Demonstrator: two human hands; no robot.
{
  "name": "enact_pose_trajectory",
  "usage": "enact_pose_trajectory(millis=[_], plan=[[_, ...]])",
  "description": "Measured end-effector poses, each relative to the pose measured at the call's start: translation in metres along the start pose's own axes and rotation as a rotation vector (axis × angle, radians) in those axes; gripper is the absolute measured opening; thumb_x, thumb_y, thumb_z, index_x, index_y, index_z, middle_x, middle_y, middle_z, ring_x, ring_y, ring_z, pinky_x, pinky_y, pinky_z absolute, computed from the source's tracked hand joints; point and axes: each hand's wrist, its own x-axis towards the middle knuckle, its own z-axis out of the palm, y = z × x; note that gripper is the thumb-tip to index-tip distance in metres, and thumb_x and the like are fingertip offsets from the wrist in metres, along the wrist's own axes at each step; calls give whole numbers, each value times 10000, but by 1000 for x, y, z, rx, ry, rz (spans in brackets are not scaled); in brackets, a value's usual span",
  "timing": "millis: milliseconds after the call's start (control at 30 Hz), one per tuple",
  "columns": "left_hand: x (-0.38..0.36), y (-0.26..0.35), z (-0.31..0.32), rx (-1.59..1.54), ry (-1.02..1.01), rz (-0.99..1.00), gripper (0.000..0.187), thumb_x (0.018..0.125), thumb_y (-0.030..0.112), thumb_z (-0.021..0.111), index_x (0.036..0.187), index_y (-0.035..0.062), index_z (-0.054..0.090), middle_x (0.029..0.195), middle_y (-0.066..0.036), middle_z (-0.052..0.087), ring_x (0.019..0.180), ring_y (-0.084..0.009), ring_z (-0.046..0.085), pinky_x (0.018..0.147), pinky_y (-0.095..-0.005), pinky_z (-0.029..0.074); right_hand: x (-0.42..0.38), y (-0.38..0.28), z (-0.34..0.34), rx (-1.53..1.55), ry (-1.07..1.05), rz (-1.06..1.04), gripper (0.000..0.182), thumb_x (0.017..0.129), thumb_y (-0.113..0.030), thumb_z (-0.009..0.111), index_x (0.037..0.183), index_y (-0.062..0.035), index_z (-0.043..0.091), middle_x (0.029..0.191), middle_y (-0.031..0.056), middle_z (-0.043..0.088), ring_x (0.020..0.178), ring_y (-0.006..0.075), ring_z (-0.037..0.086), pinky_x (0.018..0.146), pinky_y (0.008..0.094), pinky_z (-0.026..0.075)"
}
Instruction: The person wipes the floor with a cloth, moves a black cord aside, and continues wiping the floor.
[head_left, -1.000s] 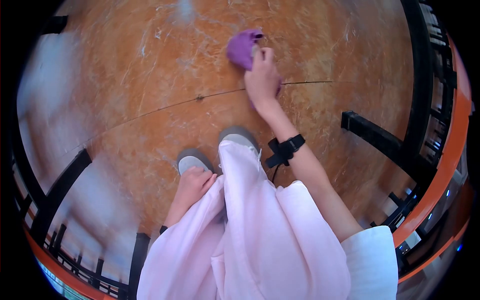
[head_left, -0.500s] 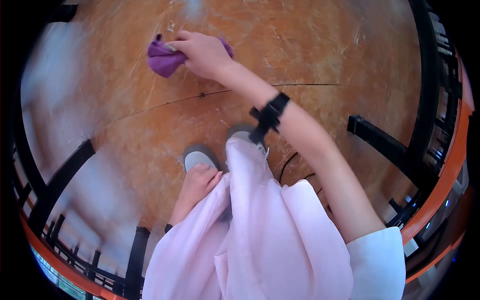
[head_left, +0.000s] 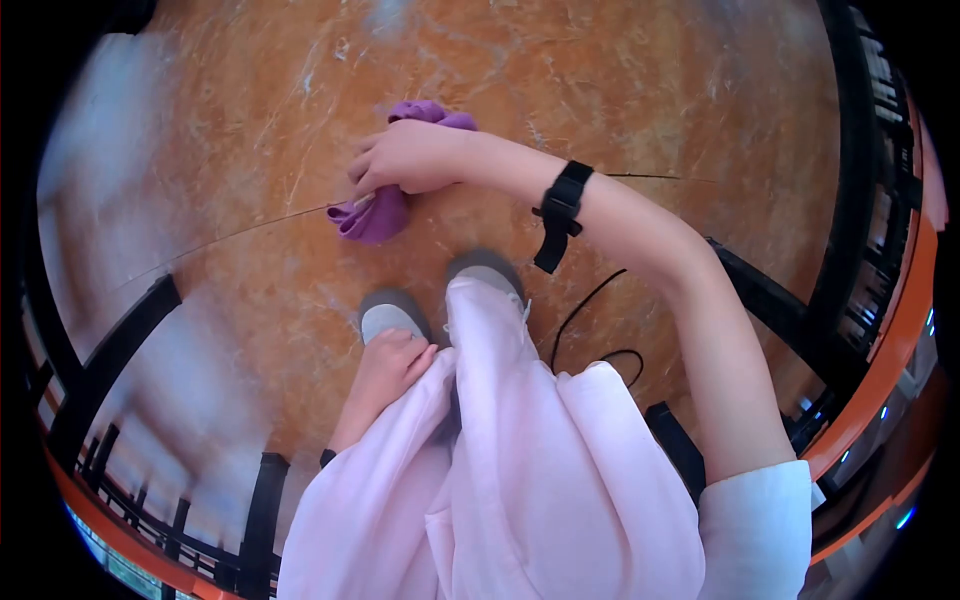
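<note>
A crumpled purple cloth (head_left: 372, 222) is pressed against the marbled brown floor (head_left: 270, 130). Over it lies my right hand (head_left: 415, 158), its fingers curled round the fabric, which bulges out above and below the hand. A black strap (head_left: 565, 198) with a loose end circles my right forearm. My left hand (head_left: 390, 365) rests against the knee of my pale pink trousers (head_left: 500, 400) with the fingers bent inward and close together. I see nothing in it, though its palm is hidden.
My grey shoes (head_left: 395, 312) are just below the cloth. A thin black cable (head_left: 580, 312) curls on the floor to their right. Black metal frames (head_left: 125, 330) stand at the left, and another black bar (head_left: 760, 278) with an orange edge (head_left: 890, 370) at the right.
My right hand has drawn the purple cloth over the floor toward my feet and slightly to the right, and the wrist has turned. My left hand stays at the knee.
</note>
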Motion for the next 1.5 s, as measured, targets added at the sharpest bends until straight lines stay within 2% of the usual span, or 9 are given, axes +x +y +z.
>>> enact_pose_trajectory(millis=[200, 333, 800, 967, 1133, 1200, 1333, 1367, 1500], plan=[[0, 3, -2, -28, -19, -23, 177, 770, 114, 620, 671, 10, 516, 635, -132, 463, 625, -313, 464, 563, -401, 358, -27, 3, -18, 71, 587, 404, 368, 713, -23, 567, 1057, -137, 631, 1044, -6, 598, 970, 234, 565, 753, 357, 501], [2, 3, -2, 0, -23, 1, 179, 782, 128, 626, 671, 20, 536, 621, -127, 480, 613, -305, 480, 567, -396, 375, -23, -1, 5, -108, 543, 754, 344, 702, -46, 593, 1038, -117, 609, 1010, 70, 568, 913, 289, 563, 701, 401, 509], [-1, 3, 0, 20, 7, 11, 178, 800, 129, 623, 671, 26, 555, 610, -129, 493, 602, -303, 496, 563, -399, 391, -3, -27, -1, 165, 779, 705, 410, 687, -2, 552, 1076, -119, 609, 1029, 54, 577, 941, 292, 563, 762, 411, 482], [1, 3, 0, 9, 8, 10, 186, 800, 131, 622, 666, 23, 553, 610, -131, 491, 596, -308, 490, 565, -400, 392, 35, 9, 9, -64, 474, 452, 387, 701, -49, 587, 1059, -186, 638, 1032, 1, 599, 945, 233, 571, 714, 339, 503], [2, 8, -3, 10, -2, -13, 180, 799, 130, 619, 668, 22, 558, 609, -132, 497, 601, -310, 497, 570, -401, 396, 36, 1, 18, -148, 303, 172, 314, 766, -130, 560, 1056, -217, 644, 1008, -6, 604, 962, 244, 589, 699, 381, 513], [1, 7, -4, 5, -3, -18, 178, 799, 130, 617, 669, 23, 559, 609, -132, 500, 604, -310, 501, 572, -401, 399, 18, -6, 13, -94, -6, 35, 340, 760, -100, 551, 1065, -218, 641, 1032, -8, 605, 977, 243, 586, 719, 393, 507], [-7, 1, 0, 17, 31, -55, 185, 802, 132, 613, 670, 18, 550, 614, -127, 492, 610, -305, 498, 564, -401, 387, -13, -5, 9, 226, 147, 246, 369, 712, -66, 556, 1066, -134, 635, 1040, 33, 615, 987, 274, 584, 773, 403, 484], [-9, 0, 0, 26, 49, -99, 201, 809, 132, 606, 666, 10, 533, 615, -126, 476, 611, -304, 485, 558, -398, 369, -17, -9, 8, 268, 390, 290, 365, 704, -64, 555, 1058, -107, 632, 1025, 58, 613, 953, 296, 589, 773, 414, 476], [-13, -5, 3, 26, 94, -111, 212, 814, 134, 610, 660, 12, 532, 602, -120, 472, 589, -295, 480, 551, -396, 369, -27, -8, -9, 245, 511, 546, 369, 708, -53, 564, 1058, -142, 638, 1007, 49, 613, 956, 277, 589, 756, 393, 492]])
